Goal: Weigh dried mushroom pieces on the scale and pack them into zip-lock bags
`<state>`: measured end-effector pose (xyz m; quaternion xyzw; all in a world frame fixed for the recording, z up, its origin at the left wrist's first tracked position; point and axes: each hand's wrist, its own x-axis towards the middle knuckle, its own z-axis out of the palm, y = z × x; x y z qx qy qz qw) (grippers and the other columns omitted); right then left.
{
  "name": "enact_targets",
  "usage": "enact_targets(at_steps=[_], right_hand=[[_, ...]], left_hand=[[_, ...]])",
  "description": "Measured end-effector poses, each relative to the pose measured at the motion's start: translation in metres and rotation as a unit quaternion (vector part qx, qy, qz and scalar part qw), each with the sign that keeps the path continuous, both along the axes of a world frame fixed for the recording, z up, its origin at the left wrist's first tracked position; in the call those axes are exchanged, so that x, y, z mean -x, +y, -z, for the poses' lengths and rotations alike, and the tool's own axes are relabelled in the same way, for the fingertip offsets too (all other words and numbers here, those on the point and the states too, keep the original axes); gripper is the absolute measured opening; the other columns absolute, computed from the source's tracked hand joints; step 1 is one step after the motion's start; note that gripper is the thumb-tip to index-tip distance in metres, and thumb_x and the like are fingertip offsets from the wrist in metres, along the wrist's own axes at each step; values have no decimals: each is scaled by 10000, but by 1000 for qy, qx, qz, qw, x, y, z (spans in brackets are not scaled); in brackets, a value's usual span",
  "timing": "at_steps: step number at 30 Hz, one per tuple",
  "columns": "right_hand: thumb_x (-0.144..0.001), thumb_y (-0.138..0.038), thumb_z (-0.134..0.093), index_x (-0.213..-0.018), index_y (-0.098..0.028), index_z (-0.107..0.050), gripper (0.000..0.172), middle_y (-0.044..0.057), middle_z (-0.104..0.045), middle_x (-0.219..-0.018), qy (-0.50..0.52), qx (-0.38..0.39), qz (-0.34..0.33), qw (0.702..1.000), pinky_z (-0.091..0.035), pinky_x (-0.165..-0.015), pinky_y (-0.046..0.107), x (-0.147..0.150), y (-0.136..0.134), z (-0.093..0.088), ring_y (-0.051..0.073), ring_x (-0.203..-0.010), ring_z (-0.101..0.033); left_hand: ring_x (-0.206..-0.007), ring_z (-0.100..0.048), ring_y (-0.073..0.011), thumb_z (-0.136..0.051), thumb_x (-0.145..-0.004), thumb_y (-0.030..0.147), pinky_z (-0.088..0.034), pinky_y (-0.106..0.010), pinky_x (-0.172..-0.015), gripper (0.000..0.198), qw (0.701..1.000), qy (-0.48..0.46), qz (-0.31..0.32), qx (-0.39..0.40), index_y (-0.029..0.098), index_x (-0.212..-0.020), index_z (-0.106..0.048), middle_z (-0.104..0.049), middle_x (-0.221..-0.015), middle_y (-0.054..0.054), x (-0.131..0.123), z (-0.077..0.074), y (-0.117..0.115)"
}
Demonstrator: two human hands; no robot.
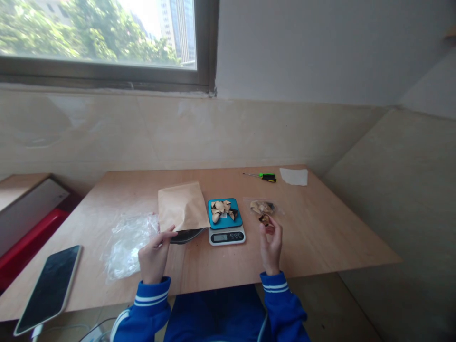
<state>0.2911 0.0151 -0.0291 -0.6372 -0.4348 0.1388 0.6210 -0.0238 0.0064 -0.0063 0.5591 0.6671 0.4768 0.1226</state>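
Soft daylight from window [103, 33] top left, blown out; weak shadows; wide-angle bend at edges; slightly soft img.

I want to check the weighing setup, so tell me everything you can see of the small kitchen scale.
The scale is a small, flat digital one with a white, plastic-looking body and a teal square platform on top. A heap of pale and dark pieces lies on the platform. Its front strip has a lit display, unreadable here, and dark buttons beside it. It sits level on the wooden table, between a brown paper bag and a clear bag. Neither hand touches it.
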Motion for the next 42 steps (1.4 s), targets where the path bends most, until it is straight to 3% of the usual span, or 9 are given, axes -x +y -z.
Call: enact_targets(at_steps=[8, 12, 19, 21, 24, 28, 32, 37, 42], right_hand=[[-818, -498, -586, -1202, -157, -517, 518, 84, -583, -982, 9, 24, -16, 1000, -486, -738, 351, 3, 1, 4, 177, -763, -539], [-815, -464, -599, -1206, -165, -518, 498, 59, -570, -918, -35, 18, -22, 999, -486, -740, 357, 4, 4, 9, 177, -737, -532], [-834, -489, -492, -1081, -147, -597, 435, 152, -599, -974, -243, 95, 22, 965, -446, -779, 467, -25, 6, 46, 295, -874, -547], [-834, -487, -467, -1053, -143, -620, 436, 171, -597, -970, -292, 145, 46, 944, -428, -772, 494, -32, 2, 54, 338, -911, -536], [-821, -462, -484, -1072, -147, -632, 429, 178, -591, -990, -324, 190, 64, 925, -415, -764, 502, -36, -3, 59, 355, -918, -526], [-823, -439, -497, -1193, -136, -574, 484, 201, -567, -1106, -342, 179, 72, 920, -404, -775, 519, -31, -5, 53, 370, -966, -512], [-858, -448, -475, -1246, -130, -523, 505, 201, -542, -1163, -341, 142, 74, 926, -400, -814, 523, -24, -5, 40, 362, -1014, -509], [-901, -378, -444, -1172, -144, -553, 374, 175, -553, -1142, -313, 75, 45, 946, -401, -875, 501, -12, -6, 23, 326, -1075, -508], [-918, -285, -443, -1105, -163, -584, 264, 138, -578, -1086, -266, 19, -66, 962, -395, -952, 498, 14, -6, 13, 273, -1061, -530]], left_hand=[[-845, -728, -185, -582, -805, 348, -576, -272, -696, 163, 1000, 27, 5, 11, 331, -728, -725, -743, -973, 99, 2, 13, 8], [-892, -720, -197, -571, -810, 352, -577, -283, -715, 168, 999, 27, 6, 20, 331, -744, -724, -740, -1011, 85, 3, 18, 11], [-1047, -668, -221, -497, -819, 339, -530, -343, -898, 236, 987, 32, 145, 56, 269, -840, -721, -721, -1110, -21, 21, 20, 4], [-1080, -646, -230, -455, -840, 347, -505, -374, -939, 271, 992, 37, 114, 42, 241, -883, -701, -709, -1120, -53, 31, 23, 1], [-1070, -625, -260, -414, -838, 370, -502, -421, -922, 309, 997, 68, 15, 34, 213, -960, -651, -684, -1079, -92, 47, 35, -2], [-1018, -600, -360, -462, -785, 513, -471, -537, -894, 469, 989, 129, -31, 60, 149, -1051, -591, -645, -1035, -173, 59, 58, -2], [-1028, -594, -361, -455, -776, 576, -464, -519, -902, 542, 984, 161, -32, 75, 137, -1067, -580, -618, -1092, -192, 62, 71, -3], [-994, -617, -324, -505, -730, 575, -460, -474, -923, 497, 988, 97, -34, 118, 180, -1007, -626, -655, -1038, -135, 69, 67, -3], [-938, -646, -296, -470, -714, 571, -493, -423, -864, 450, 988, 56, -48, 136, 199, -888, -654, -697, -994, -116, 76, 62, -3]])
